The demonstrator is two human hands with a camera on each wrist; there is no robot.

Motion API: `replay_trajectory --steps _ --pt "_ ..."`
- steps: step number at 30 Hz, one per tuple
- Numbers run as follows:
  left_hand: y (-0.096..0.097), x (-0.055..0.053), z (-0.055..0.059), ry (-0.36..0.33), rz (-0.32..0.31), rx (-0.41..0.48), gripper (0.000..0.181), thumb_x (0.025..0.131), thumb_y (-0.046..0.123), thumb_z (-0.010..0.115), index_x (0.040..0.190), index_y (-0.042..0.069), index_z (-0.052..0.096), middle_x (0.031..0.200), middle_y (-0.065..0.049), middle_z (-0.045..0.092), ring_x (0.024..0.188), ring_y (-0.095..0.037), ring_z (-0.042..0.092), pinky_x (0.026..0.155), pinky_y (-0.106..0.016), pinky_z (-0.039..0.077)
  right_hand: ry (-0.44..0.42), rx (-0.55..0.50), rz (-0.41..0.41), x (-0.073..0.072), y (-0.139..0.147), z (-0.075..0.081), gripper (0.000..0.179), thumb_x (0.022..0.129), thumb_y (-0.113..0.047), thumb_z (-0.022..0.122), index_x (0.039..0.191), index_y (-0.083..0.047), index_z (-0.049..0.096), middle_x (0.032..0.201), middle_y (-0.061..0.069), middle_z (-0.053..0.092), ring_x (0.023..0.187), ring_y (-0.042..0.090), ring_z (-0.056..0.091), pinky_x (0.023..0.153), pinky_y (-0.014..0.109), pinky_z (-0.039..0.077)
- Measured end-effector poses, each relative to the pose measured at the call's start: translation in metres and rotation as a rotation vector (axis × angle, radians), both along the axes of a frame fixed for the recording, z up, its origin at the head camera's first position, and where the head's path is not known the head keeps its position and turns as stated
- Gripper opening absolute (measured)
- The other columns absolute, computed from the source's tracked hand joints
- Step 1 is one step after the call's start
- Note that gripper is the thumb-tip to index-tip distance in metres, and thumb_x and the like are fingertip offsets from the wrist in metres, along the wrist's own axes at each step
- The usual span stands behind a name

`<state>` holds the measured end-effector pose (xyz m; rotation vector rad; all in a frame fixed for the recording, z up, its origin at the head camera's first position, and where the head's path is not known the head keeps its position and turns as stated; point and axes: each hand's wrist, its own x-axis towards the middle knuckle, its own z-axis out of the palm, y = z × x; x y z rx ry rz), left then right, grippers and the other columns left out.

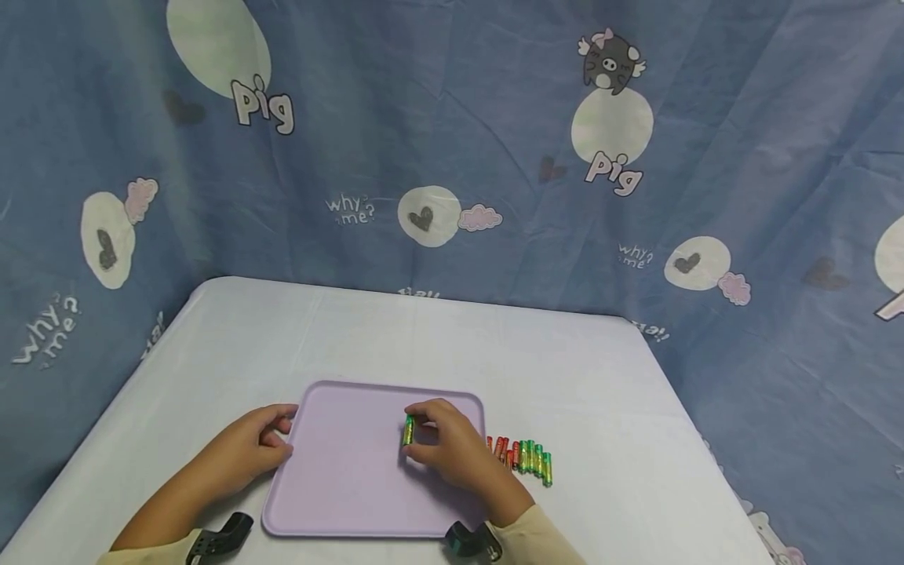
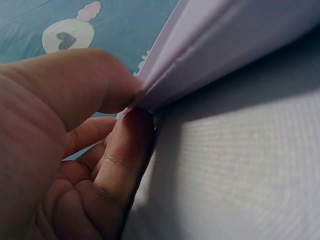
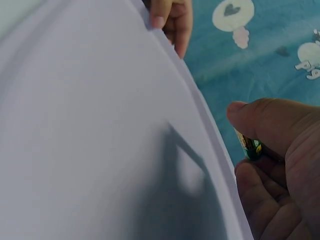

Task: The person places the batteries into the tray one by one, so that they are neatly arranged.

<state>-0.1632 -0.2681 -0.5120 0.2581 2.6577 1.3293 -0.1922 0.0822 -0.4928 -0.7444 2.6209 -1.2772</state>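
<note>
In the head view, a shallow lilac tray (image 1: pixel 353 479) lies on the white table. Over its right half, my right hand (image 1: pixel 455 447) pinches a green and gold battery (image 1: pixel 409 431) by its ends, between thumb and fingers. The battery (image 3: pixel 251 146) is partly hidden by the thumb in the right wrist view. At the tray's left side, my left hand (image 1: pixel 247 446) holds the rim. The left wrist view shows the thumb and a finger (image 2: pixel 125 155) meeting at the tray's edge (image 2: pixel 175 70).
Just right of the tray, several green and gold batteries (image 1: pixel 534 457) lie side by side next to several red batteries (image 1: pixel 503 447). My right forearm hides part of the red ones. A blue patterned cloth (image 1: pixel 452 141) hangs behind the white tabletop (image 1: pixel 600 392).
</note>
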Motion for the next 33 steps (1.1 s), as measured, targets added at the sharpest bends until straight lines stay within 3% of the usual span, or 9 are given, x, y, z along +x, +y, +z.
replay_trajectory --steps 10,33 --pt "0.001 0.000 0.001 -0.027 -0.010 0.026 0.068 0.085 0.008 0.075 0.146 -0.011 0.049 0.117 -0.011 0.061 0.087 -0.005 0.058 0.074 -0.024 0.051 -0.039 -0.062 0.004 -0.001 -0.013 -0.007 0.052 0.085 -0.009 0.086 0.132 -0.004 0.066 0.124 0.003 0.065 0.117 0.012 0.066 0.103 0.021 0.051" --pt "-0.001 0.001 0.003 -0.021 0.005 0.002 0.068 0.085 0.010 0.075 0.146 -0.009 0.050 0.116 -0.009 0.061 0.087 -0.006 0.058 0.074 -0.024 0.051 -0.026 0.017 -0.008 -0.009 -0.041 -0.001 0.052 0.087 -0.015 0.086 0.135 -0.010 0.066 0.124 -0.001 0.066 0.115 0.007 0.066 0.101 0.020 0.051"
